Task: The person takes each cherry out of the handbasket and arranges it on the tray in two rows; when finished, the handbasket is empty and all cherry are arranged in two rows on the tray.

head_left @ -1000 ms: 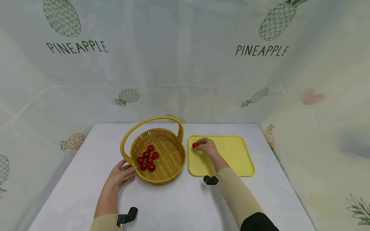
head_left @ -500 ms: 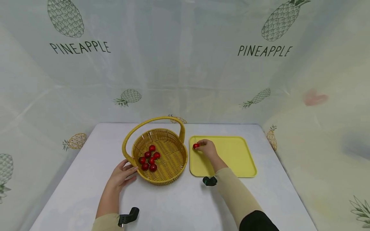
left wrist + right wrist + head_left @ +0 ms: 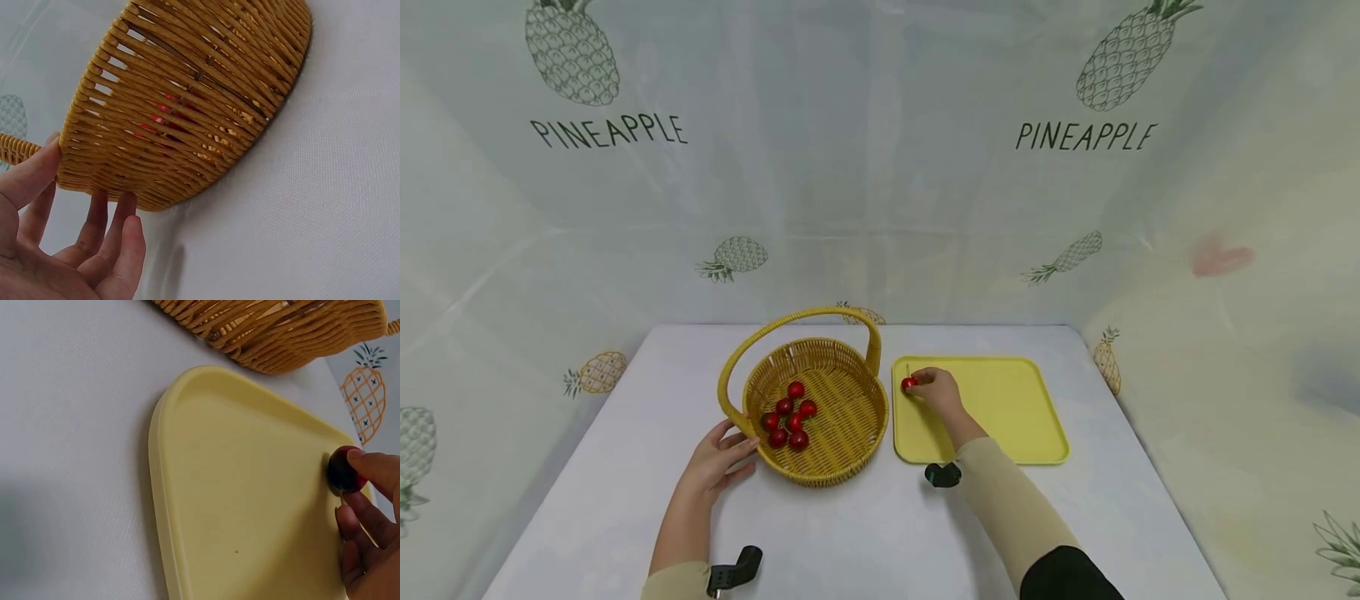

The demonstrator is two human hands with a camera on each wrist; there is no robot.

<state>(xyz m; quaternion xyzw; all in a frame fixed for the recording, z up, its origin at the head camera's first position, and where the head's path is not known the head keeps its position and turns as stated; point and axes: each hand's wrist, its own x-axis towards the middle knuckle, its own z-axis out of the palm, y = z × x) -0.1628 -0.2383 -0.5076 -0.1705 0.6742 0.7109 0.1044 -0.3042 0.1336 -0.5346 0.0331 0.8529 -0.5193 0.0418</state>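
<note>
In the head view my left hand (image 3: 718,458) grips the near left side of a yellow-brown wicker basket (image 3: 850,425), by the foot of its handle. The left wrist view has the thumb (image 3: 34,172) at the rim and the other fingers against the outer wall. Inside the basket, on its left half, several dark red cherries (image 3: 795,422) lie grouped. My right hand (image 3: 942,392) pinches a single red cherry (image 3: 345,470) between thumb and fingers. This cherry is close over the far left corner of a yellow tray (image 3: 1000,408), its thin stem pointing up in the head view.
Basket and tray stand side by side on a white table (image 3: 850,542), a narrow gap between them. The tall arched handle (image 3: 797,315) rises over the basket. Behind the table hangs a pale curtain (image 3: 865,167) printed with pineapples.
The head view has shifted slightly. My right hand keeps its pinch on the cherry near the tray's far left corner, and my left hand stays on the basket.
</note>
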